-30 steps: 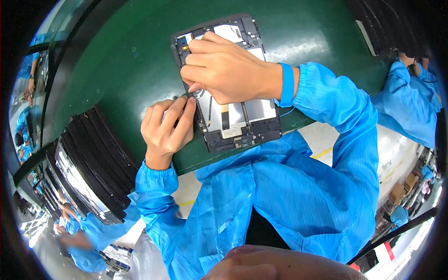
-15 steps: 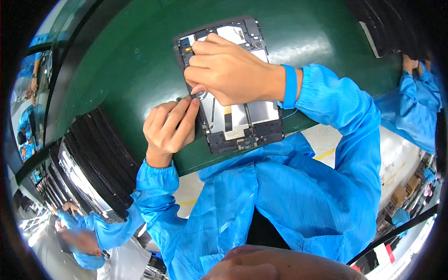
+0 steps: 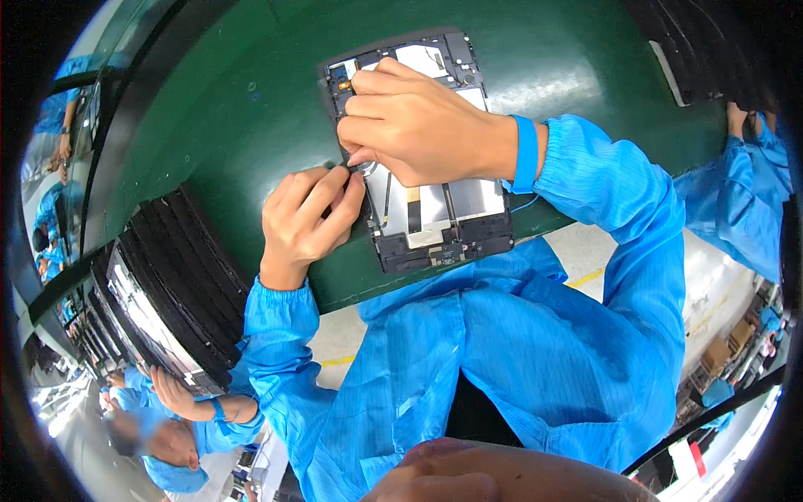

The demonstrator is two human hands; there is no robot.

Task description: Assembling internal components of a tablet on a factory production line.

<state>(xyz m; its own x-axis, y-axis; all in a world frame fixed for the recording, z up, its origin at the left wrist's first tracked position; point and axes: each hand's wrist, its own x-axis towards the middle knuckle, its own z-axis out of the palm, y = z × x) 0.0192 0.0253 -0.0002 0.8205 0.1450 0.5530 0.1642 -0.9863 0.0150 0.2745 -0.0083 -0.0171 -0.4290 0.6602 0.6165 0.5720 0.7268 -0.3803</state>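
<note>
opened tablet (image 3: 433,205) on green tabletop (image 3: 251,125); right hand (image 3: 410,125) curled over it, left hand (image 3: 305,213) at its left edge; whether either grips anything cannot be told.

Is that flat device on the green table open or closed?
Open: the flat device has its inner silver panels and dark strips exposed.

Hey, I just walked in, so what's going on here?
A person in blue workwear is working with both bare hands on an opened, tablet-like device lying on a green table. The right hand reaches across it, and the left hand meets it at the device's left edge; whether either grips something small there is hidden. At left, a co-worker's hand is at a black stack.
</note>
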